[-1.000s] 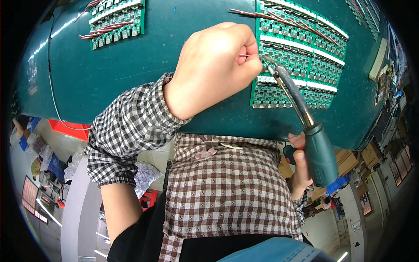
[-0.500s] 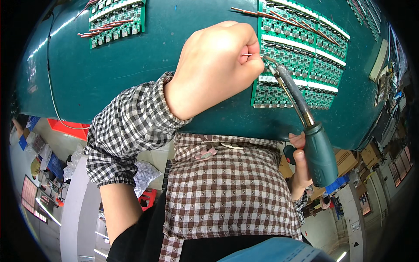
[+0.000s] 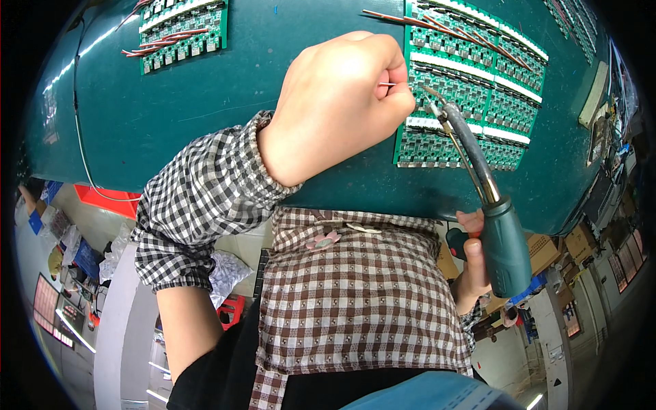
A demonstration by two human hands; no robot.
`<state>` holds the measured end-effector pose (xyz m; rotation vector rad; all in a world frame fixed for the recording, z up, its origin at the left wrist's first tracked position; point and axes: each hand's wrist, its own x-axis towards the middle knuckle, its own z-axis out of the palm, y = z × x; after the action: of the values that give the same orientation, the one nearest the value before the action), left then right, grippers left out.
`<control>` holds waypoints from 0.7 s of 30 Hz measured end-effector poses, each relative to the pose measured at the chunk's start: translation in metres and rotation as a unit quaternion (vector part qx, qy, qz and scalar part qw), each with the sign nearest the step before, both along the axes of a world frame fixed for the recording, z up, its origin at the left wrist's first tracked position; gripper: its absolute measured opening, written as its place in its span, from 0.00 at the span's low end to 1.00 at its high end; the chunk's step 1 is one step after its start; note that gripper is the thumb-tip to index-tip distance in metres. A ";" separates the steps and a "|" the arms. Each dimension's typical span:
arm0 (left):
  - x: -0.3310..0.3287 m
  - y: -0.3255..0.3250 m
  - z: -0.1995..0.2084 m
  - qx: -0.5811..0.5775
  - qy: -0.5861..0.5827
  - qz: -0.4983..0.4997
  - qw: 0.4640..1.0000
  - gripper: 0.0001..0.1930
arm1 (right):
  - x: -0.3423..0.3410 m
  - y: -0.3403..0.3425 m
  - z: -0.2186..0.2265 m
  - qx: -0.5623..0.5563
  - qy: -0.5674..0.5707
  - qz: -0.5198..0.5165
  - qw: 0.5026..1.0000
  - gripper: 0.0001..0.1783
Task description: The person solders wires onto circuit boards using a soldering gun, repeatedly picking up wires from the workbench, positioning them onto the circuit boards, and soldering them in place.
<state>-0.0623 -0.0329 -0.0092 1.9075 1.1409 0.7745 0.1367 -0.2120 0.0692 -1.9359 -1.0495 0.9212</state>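
Observation:
My left hand is closed in a pinch on a thin wire, right at the left edge of a green circuit board panel. My right hand is wrapped round the dark green handle of a soldering iron. The iron's bent metal tip points up and left over the panel, a short way right of my left fingertips. White strips and rows of small parts cross the panel. Several red-brown and white wires lie across its upper part.
A smaller board panel with wires on it lies at the far left of the green table. Further boards are at the far right. A cable hangs over the left side. Tools and clutter line the right edge.
The soldering iron in my right hand has shifted slightly right, its tip drawing away from my left fingertips. My left hand stays almost still with the wire.

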 end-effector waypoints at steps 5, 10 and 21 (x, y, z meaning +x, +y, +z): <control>0.000 -0.002 -0.002 0.005 0.003 0.003 1.000 0.04 | -0.010 0.004 0.003 -0.007 0.029 -0.054 0.998 0.32; 0.002 -0.005 -0.002 0.016 -0.002 0.016 1.000 0.05 | -0.001 -0.002 0.002 -0.008 -0.012 0.002 1.000 0.31; 0.003 -0.007 -0.001 0.014 0.001 0.023 1.000 0.05 | 0.001 -0.001 0.000 -0.012 -0.025 0.033 0.999 0.29</control>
<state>-0.0598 -0.0394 -0.0104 1.9121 1.1831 0.8182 0.1379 -0.2127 0.0691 -1.9644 -1.1418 0.9299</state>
